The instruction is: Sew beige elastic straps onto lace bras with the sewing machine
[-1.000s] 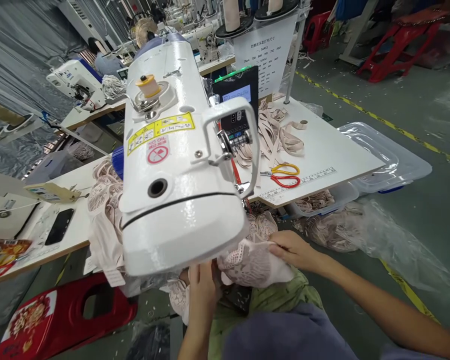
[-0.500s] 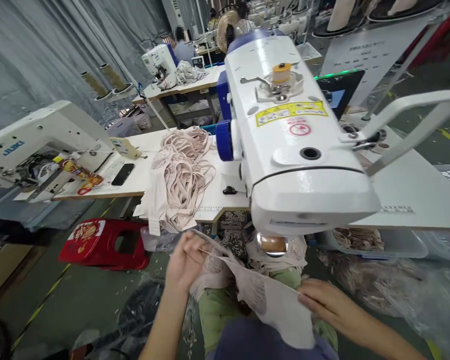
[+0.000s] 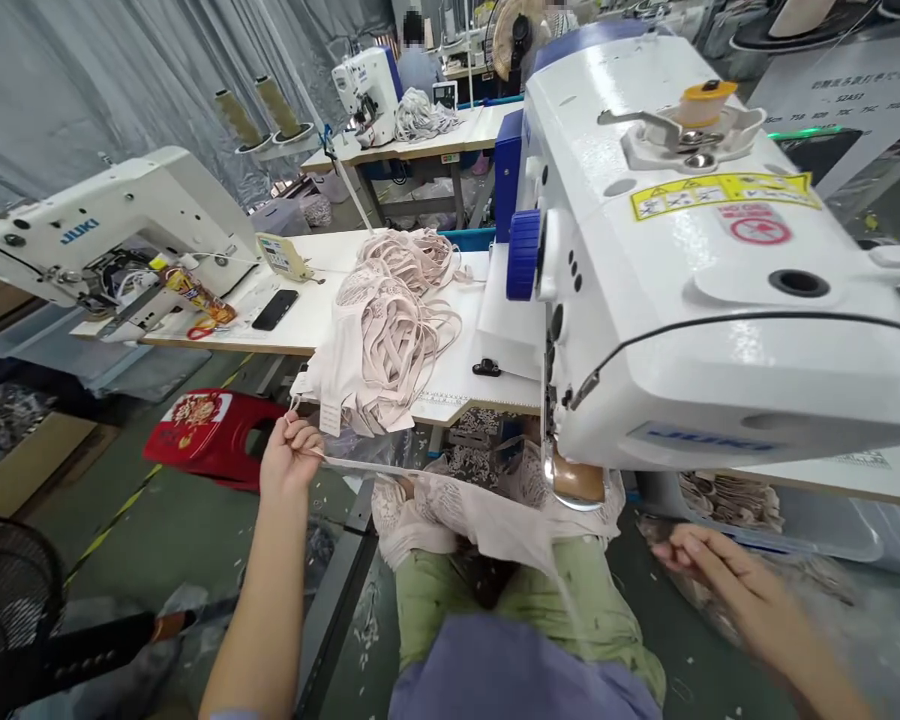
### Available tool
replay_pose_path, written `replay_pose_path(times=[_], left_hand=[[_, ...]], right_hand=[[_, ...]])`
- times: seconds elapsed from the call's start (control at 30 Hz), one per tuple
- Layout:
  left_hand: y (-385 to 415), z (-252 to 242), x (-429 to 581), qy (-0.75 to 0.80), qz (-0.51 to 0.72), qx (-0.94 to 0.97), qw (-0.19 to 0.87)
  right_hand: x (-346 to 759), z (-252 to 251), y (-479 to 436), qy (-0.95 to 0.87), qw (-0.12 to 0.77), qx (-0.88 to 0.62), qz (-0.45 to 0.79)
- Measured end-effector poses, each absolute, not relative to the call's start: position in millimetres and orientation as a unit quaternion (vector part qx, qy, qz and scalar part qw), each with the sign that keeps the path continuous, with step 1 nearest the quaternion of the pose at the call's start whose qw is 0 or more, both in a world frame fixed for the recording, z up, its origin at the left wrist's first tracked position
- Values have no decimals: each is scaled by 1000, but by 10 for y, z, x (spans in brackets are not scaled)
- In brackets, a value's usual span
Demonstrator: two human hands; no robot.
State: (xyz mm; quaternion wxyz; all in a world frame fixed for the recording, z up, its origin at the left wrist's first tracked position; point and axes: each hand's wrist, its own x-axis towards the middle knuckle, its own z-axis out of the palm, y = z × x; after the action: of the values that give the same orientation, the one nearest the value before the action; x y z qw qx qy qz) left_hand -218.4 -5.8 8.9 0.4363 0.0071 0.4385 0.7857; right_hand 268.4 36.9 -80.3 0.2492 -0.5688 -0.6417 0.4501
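Observation:
My left hand (image 3: 294,448) is closed on the strap of a pale beige lace bra (image 3: 450,505), left of my lap and just below the table edge. The strap runs taut to the right from my fingers. The bra's body hangs over my thighs, its right end blurred by motion. My right hand (image 3: 727,575) is off to the right, apart from the bra, fingers drawn together with nothing visible in them. More beige lace pieces (image 3: 405,530) lie over my knees, under the head of a white sewing machine (image 3: 720,390).
A heap of beige bras (image 3: 390,350) lies on the white table (image 3: 450,395), near a phone (image 3: 275,310) and a bottle (image 3: 195,290). Another sewing machine (image 3: 120,230) stands left. A red stool (image 3: 210,440), a black fan (image 3: 15,590) and a clear bin (image 3: 832,525) surround me.
My left hand has moved left and up, drawing the bra strap out. My right hand has let go of the bra and moved right. The view has shifted, with the machine now larger.

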Motion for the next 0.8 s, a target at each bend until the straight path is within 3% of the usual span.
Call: replay_pose_path(times=[0.13, 0.3, 0.47, 0.6, 0.8], left_hand=[[-180, 78, -1496, 467, 710, 42, 525], [-339, 278, -756, 421, 615, 235, 624], [-310, 573, -1177, 426, 687, 239, 539], [-289, 734, -1723, 423, 779, 135, 443], [-274, 789, -1502, 436, 767, 113, 456]], right_hand=[[2047, -1098, 211, -711, 224, -519, 419], [950, -1445, 247, -856, 114, -296, 407], [928, -1519, 397, -874, 64, -239, 419], [1419, -1503, 368, -865, 47, -213, 452], [1059, -1613, 228, -807, 142, -342, 460]])
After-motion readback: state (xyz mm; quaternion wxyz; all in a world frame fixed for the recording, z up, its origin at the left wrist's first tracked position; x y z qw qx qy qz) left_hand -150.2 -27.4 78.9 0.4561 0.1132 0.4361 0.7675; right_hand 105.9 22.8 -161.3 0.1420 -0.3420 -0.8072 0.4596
